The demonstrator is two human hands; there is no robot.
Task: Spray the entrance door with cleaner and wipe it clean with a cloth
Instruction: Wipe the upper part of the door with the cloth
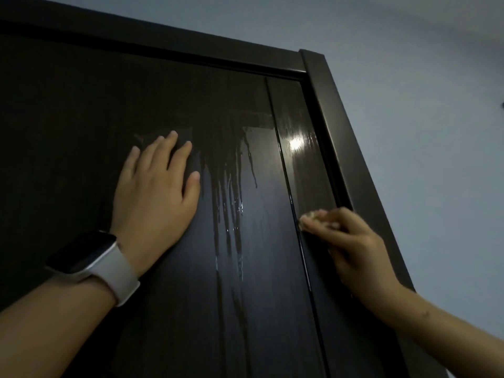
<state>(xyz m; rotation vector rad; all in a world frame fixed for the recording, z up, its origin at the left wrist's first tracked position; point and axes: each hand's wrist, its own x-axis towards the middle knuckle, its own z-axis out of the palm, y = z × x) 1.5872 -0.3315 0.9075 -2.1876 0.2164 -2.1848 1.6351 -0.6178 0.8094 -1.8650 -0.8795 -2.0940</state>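
Against the dark door (81, 132), left hand (155, 186) lies flat, fingers spread. Right hand (346, 236) pinches a pale cloth (309, 215) on the door's right strip near the frame (341, 118). Drips (231, 200) run between hands.

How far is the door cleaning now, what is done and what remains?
Spraying looks done: cleaner runs streak the door. In hand: the right hand presses a cloth on the edge strip while the left hand lies flat. Left: wiping those runs.
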